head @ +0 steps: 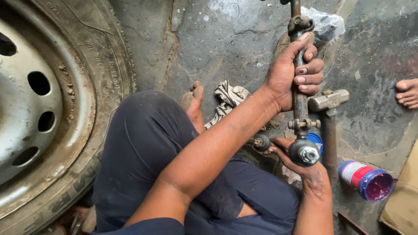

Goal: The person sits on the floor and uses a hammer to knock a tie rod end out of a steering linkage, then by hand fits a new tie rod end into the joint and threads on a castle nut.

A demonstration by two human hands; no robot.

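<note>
I was watching from the head camera. My left hand (291,76) was wrapped tight round the long, rusty steel steering rod (299,102), fingers curled closed on its shaft just below the upper clamp (299,24). The rod stood nearly upright in the view, crossing the cracked concrete floor (217,39). My right hand (289,156) cupped the black rubber-booted ball joint (304,152) at the rod's lower end, fingers partly closed under it; how firmly they pressed I could not tell. The joint's bright hex nut (310,155) was seated on its stud, and the lower clamp collar (302,124) with its bolts sat on the rod just above, so I judged the joint already fitted, with tightness left unproven. A steel-headed hammer (328,101) lay just beside the rod, untouched. Near it lay an open blue-and-red tub (368,180) on its side, a striped rag (228,98) and, well apart on the left, a dirty steel wheel with tyre (48,109). Another person's bare foot (408,92) showed at the right edge.
</note>
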